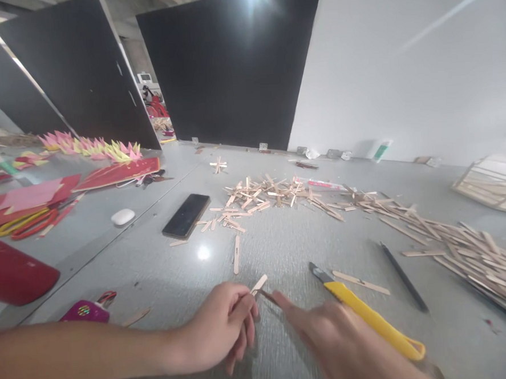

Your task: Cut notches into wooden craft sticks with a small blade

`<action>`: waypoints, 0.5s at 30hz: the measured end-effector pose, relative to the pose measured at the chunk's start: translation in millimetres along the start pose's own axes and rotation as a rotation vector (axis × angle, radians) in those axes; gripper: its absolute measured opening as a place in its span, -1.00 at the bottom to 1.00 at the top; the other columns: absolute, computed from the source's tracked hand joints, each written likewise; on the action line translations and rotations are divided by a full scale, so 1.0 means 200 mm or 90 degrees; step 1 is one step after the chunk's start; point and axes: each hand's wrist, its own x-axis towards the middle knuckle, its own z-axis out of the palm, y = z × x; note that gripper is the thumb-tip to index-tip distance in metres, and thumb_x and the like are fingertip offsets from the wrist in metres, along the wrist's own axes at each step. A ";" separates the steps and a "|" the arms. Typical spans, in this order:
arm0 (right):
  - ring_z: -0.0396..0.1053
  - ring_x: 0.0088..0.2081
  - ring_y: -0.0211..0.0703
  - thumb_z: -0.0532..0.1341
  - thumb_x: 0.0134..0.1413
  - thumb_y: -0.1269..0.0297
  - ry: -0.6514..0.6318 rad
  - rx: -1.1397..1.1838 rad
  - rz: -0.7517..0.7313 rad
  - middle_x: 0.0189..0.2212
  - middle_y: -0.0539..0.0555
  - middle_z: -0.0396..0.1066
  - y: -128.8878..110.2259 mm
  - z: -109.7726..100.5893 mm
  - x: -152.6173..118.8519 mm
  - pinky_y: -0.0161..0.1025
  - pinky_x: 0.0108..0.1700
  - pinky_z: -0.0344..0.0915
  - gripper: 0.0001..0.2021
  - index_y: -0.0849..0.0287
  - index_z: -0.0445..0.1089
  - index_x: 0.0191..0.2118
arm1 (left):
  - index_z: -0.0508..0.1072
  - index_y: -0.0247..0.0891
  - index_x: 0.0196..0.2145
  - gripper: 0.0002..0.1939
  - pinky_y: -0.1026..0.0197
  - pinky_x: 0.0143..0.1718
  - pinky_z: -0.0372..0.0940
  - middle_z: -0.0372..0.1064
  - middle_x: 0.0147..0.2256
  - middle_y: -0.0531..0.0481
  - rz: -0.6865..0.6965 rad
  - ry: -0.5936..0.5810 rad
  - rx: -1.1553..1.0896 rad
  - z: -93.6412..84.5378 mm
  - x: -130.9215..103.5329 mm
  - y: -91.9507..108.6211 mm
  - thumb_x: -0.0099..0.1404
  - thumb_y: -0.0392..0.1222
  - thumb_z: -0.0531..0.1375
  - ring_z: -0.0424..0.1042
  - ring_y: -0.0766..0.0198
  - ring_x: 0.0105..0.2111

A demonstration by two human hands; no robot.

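Observation:
My left hand [220,323] is closed around a short wooden craft stick [259,283], whose pale end pokes out past the thumb and fingers. My right hand [334,333], slightly blurred, is closed on a thin dark-tipped tool [268,296] with the index finger stretched along it. The tip meets or nearly meets the stick; the palm hides most of the tool, so its kind does not show. A yellow box cutter [367,314] lies just beyond my right hand, beside a notched craft stick [361,283]. Another slotted stick [237,254] lies ahead of my left hand.
A phone [186,215] and a white earbud case [122,217] lie left of a heap of short stick pieces [262,194]. Long sticks [480,255] pile up at right, near a black pen-like tool [404,277]. Scissors [27,223] and coloured paper [39,194] are at left.

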 end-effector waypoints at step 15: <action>0.38 -0.47 -0.28 0.09 0.11 0.65 -0.081 -0.013 -0.114 -0.50 -0.06 0.41 0.09 -0.28 0.28 -0.34 -0.48 0.13 -0.61 0.06 0.55 -0.19 | 0.26 -0.23 -0.36 -0.64 0.47 -0.85 0.07 0.28 -0.61 0.18 0.011 -0.008 0.012 -0.02 -0.01 -0.02 0.52 0.05 -0.01 0.13 0.49 -0.82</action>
